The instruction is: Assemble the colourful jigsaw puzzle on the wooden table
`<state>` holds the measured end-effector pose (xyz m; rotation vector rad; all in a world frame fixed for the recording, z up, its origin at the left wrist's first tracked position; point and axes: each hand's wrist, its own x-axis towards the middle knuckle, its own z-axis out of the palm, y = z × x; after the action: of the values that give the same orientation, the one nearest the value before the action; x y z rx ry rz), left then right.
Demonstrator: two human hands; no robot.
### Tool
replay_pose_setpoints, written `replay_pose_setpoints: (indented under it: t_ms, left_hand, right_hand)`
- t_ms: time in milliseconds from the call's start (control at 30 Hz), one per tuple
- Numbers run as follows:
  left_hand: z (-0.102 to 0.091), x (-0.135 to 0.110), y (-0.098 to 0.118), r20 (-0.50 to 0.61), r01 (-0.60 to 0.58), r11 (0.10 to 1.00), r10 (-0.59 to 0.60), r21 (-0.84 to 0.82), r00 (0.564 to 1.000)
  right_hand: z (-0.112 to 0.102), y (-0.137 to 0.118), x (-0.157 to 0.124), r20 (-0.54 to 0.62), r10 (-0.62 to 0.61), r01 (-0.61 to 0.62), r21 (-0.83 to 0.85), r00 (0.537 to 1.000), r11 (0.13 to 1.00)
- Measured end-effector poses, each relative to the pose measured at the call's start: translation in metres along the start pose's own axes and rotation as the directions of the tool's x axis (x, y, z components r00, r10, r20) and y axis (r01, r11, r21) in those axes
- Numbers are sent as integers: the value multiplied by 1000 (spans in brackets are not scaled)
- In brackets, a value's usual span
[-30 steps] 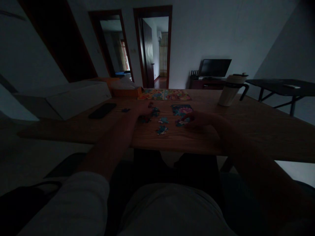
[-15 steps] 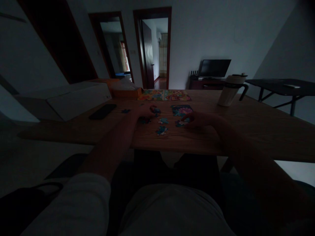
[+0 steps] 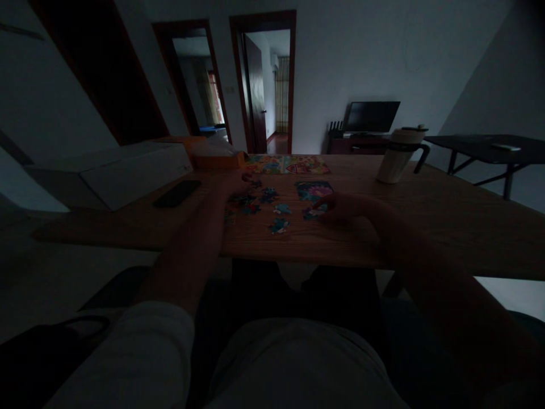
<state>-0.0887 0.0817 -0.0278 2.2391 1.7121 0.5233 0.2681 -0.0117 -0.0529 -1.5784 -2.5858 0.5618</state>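
Note:
The room is dim. Several loose jigsaw pieces (image 3: 272, 207) lie on a wooden table (image 3: 426, 221) in front of me. My left hand (image 3: 232, 184) rests at the left edge of the pieces, over a small dark piece; its fingers are too dark to read. To the right, my right hand (image 3: 343, 207) has its fingers pinched on a small cluster of joined pieces (image 3: 313, 213). Just beyond it lies a joined patch of puzzle (image 3: 314, 189). A colourful picture sheet (image 3: 287, 165) lies further back.
A dark phone (image 3: 176, 193) lies on the table's left part, beside a white box (image 3: 131, 167) and an orange box (image 3: 215, 156). A white mug with a lid (image 3: 398, 156) stands at the right. Behind are two doorways, a monitor (image 3: 371, 117) and a dark side table (image 3: 485, 149).
My left hand has drawn back to the left, uncovering several pieces it lay over. My right hand has stayed on the small cluster.

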Motion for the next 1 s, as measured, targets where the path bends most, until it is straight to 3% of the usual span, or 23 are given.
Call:
replay_pose_setpoints:
  t_ms: [233, 367, 567, 733, 833, 900, 1000]
  left_hand:
    - [28, -10, 26, 166, -170, 985, 167, 7, 972]
    - [37, -7, 31, 165, -204, 979, 198, 24, 966]
    - [30, -9, 28, 178, -183, 983, 184, -20, 967]
    - [15, -17, 26, 339, -174, 981, 192, -85, 921]
    - [7, -11, 18, 219, -169, 984, 178, -56, 959]
    - [3, -6, 9, 94, -101, 995, 101, -12, 990]
    - [-2, -1, -4, -19, 39, 999, -38, 20, 999]
  right_hand:
    - [1, 0, -1, -2, -4, 4, 1, 1000, 1000]
    - [0, 0, 0, 10, 26, -26, 10, 1000, 1000]
    - [0, 2, 1, 40, 4, -6, 35, 999, 999]
    - [-1, -1, 0, 27, 1, -1, 11, 1000, 1000]
    - [-1, -2, 0, 23, 7, -8, 12, 1000, 1000]
    - [-1, -1, -1, 18, -4, 3, 20, 1000, 1000]
    - [-1, 2, 0, 33, -13, 12, 29, 999, 1000]
